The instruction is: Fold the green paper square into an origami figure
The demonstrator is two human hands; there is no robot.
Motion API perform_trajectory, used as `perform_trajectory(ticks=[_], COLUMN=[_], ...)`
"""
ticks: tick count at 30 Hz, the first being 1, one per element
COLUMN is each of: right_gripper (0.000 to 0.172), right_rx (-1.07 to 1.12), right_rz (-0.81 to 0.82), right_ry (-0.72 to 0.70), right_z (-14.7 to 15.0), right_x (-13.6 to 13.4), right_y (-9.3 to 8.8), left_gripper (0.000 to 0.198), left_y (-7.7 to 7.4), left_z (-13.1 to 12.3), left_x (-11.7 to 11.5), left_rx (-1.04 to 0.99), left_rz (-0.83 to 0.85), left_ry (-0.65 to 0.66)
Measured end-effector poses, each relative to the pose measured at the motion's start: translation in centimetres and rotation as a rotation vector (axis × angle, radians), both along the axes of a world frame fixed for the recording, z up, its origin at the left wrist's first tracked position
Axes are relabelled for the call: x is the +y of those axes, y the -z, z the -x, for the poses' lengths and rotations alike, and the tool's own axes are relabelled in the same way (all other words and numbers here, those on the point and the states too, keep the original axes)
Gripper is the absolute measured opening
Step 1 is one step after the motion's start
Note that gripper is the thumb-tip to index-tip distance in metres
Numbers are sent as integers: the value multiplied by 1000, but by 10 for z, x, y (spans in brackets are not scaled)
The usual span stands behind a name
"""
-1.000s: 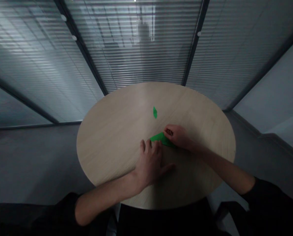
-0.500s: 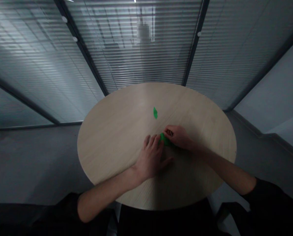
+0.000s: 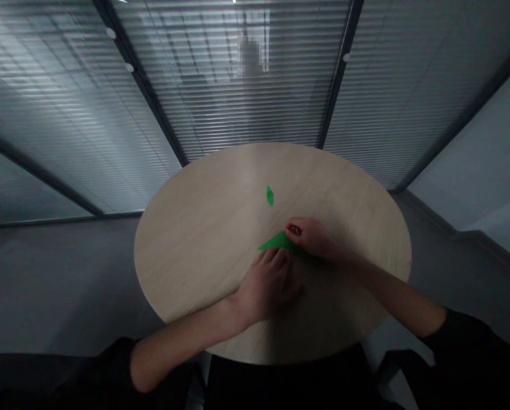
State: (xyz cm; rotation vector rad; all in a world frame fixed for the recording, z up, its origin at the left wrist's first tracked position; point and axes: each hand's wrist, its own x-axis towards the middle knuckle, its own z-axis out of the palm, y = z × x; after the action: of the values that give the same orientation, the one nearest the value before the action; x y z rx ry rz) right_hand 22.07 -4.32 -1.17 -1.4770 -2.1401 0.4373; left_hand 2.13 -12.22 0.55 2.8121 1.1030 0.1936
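A green sheet of paper [image 3: 276, 241], with a pointed left end, lies on the round wooden table between my hands. My right hand [image 3: 312, 236] is closed in a pinch at its upper edge. Just below the paper, my left hand [image 3: 266, 282] rests with bent fingers touching the near edge. Its thumb stretches away to the right, and it does not grip the sheet. Part of the paper is hidden under both hands. Farther up the table lies a small green folded paper piece [image 3: 270, 195], apart from both hands.
The round table [image 3: 186, 228] has a light wood top. Behind it stand glass panels with blinds [image 3: 255, 114] and dark frames. Grey floor [image 3: 66, 273] shows on the left, and a pale wall [image 3: 485, 159] rises on the right.
My left hand has drawn back toward me and its fingers have bent, uncovering the left point of the green paper. My right hand keeps its place and its pinch.
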Motion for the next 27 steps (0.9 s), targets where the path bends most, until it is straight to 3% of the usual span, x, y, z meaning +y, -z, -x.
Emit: perform_trajectory(ticks=[16, 20, 27], right_gripper=[19, 18, 19], right_rx=[22, 28, 41], right_rz=[15, 27, 26], right_ry=[-9, -12, 2], right_z=[2, 1, 1], right_x=[-3, -2, -1], right_y=[-6, -5, -3], left_gripper=[67, 82, 72], left_y=[-8, -7, -10], left_z=[-3, -6, -13], left_x=[-7, -4, -5], left_rx=[30, 32, 71], left_rz=[26, 30, 7], left_ry=[-72, -114, -95])
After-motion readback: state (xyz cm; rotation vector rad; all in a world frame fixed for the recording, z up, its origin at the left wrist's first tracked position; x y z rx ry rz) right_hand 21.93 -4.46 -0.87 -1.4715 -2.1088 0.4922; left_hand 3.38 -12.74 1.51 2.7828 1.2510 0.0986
